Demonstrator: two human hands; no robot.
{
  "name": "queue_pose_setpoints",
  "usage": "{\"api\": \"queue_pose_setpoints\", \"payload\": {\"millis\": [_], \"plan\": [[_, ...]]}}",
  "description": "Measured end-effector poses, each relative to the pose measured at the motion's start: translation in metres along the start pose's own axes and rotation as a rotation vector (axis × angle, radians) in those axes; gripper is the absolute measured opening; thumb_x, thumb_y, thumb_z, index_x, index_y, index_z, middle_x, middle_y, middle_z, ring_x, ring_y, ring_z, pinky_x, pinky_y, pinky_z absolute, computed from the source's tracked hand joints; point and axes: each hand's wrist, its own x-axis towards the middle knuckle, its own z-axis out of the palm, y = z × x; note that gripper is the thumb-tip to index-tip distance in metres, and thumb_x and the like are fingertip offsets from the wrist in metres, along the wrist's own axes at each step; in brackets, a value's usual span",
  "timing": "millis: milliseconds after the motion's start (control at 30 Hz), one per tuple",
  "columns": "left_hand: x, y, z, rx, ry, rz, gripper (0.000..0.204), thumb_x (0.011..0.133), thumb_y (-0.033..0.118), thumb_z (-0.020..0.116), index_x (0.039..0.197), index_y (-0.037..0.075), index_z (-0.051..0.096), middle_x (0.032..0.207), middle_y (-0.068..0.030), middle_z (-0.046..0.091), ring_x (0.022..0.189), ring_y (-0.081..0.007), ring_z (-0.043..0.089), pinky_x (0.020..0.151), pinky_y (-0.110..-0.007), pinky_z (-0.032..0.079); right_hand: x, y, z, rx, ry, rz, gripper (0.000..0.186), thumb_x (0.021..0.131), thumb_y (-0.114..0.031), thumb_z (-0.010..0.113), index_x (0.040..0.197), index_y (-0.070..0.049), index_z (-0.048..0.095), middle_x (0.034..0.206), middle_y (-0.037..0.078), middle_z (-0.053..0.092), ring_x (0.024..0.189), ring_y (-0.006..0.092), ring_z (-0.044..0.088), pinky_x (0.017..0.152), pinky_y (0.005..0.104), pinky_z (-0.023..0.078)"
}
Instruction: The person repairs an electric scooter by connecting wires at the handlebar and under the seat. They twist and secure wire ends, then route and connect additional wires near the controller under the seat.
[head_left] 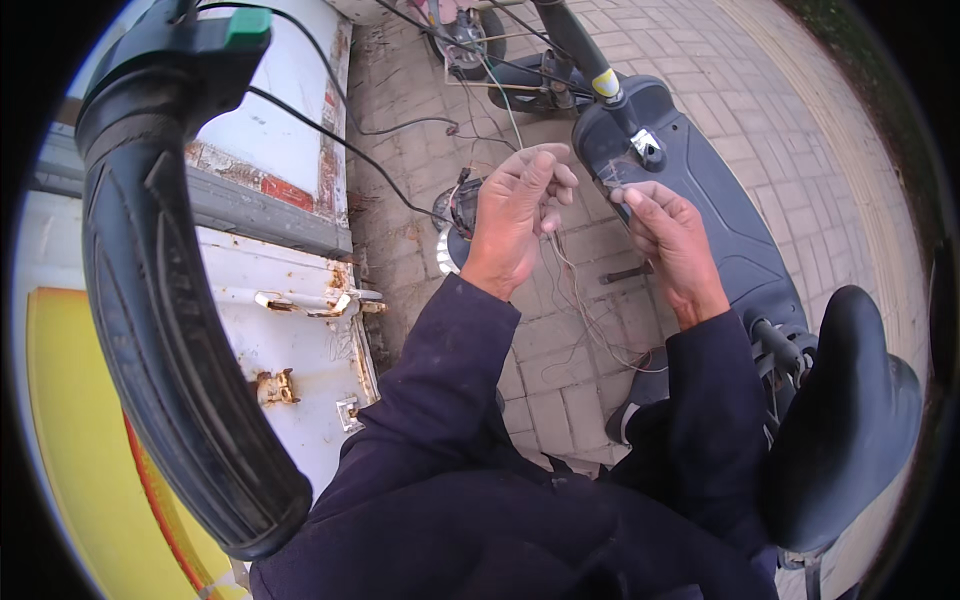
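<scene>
My left hand (515,220) is raised in the middle, its fingers curled. A pale wire runs to it from the scooter's front, and thin wires (572,280) hang from under its fingers toward the paving. To its right, my right hand (668,235) is closed in a pinch, thumb against forefinger. A small, wispy, see-through bit shows at those fingertips, too fine to name. The two hands are apart. Beyond my right hand lies the dark grey footboard (700,190) of an electric scooter. Below and left of my left hand, a dark round part with a silver rim (449,250) sits on the ground.
A black handlebar grip (170,300) with a green switch (248,27) fills the left side, before a rusty white metal panel (300,350). Black cables (340,140) cross overhead. The scooter's black seat (850,420) stands at right. Brick paving (770,120) lies underneath.
</scene>
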Motion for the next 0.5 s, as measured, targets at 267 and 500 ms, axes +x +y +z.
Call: {"api": "queue_pose_setpoints", "payload": {"millis": [267,500], "plan": [[0.002,-0.016,0.012,0.212,0.017,-0.073,0.018,0.099,0.019,0.073,0.108,0.004,0.068,0.089,-0.0026,0.069,0.079,-0.0079,0.064,0.052,-0.019,0.043,-0.004,0.001,0.012,-0.023,-0.075,0.018,0.021,0.100,-0.027,0.069,0.103,-0.006,0.072,0.068,-0.012,0.046,0.058,0.0001,0.031,0.053,0.0214,0.022],[0.012,-0.003,0.007,-0.003,0.129,0.039,0.011,0.098,0.017,0.073,0.096,0.009,0.066,0.081,-0.0019,0.066,0.071,-0.0095,0.063,0.052,-0.021,0.043,-0.004,-0.002,0.012,-0.054,0.028,-0.049,0.017,0.103,-0.023,0.064,0.100,-0.006,0.067,0.067,-0.012,0.038,0.057,-0.0002,0.028,0.052,0.0216,0.021]]}}
